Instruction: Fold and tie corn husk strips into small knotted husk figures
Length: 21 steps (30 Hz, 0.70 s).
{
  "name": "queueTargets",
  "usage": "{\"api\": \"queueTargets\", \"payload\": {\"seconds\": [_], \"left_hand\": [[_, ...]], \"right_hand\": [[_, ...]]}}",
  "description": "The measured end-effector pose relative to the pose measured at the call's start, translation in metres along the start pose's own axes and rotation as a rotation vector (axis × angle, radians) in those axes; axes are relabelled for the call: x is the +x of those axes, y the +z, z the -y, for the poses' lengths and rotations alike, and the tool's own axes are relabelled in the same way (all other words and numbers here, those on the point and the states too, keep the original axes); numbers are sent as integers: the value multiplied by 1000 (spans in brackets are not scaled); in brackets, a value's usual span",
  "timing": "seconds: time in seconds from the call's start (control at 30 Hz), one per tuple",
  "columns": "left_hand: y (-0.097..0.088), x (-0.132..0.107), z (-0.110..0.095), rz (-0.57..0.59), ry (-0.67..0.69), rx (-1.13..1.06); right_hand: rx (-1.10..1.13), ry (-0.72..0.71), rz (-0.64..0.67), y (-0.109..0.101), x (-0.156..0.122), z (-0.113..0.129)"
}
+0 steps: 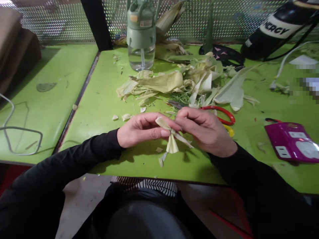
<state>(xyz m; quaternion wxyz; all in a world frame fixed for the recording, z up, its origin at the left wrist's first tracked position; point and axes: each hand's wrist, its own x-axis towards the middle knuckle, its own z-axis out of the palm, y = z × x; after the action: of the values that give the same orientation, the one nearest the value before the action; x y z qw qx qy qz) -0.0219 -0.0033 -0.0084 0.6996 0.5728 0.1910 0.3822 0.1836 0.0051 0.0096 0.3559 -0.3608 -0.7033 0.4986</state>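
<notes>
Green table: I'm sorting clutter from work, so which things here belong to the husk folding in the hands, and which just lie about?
In use: left hand, right hand, folded husk piece, husk pile, scissors.

Lying about: water bottle, purple power strip, black bottle, white cable.

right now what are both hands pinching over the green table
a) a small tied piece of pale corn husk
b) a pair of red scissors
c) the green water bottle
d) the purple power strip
a: the left hand and right hand meet on a small tied corn husk piece, while the red-handled scissors, purple power strip and green water bottle lie untouched on the green table.
</notes>
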Motion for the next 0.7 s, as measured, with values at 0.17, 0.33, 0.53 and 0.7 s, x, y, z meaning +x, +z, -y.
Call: {"api": "queueTargets", "payload": {"seconds": [0.17, 0.33, 0.53, 0.7], "left_hand": [[0, -3, -3, -1, -12, 124], [2, -4, 3, -18, 37, 162], [-5, 5, 21, -358, 257, 117], [-11, 6, 24, -367, 321, 209]], "right_hand": [[164, 75, -5, 8, -4, 0], [125, 71, 15, 7, -2, 1], [-313, -205, -324, 5, -5, 6], [-627, -308, -199, 16, -9, 4]]}}
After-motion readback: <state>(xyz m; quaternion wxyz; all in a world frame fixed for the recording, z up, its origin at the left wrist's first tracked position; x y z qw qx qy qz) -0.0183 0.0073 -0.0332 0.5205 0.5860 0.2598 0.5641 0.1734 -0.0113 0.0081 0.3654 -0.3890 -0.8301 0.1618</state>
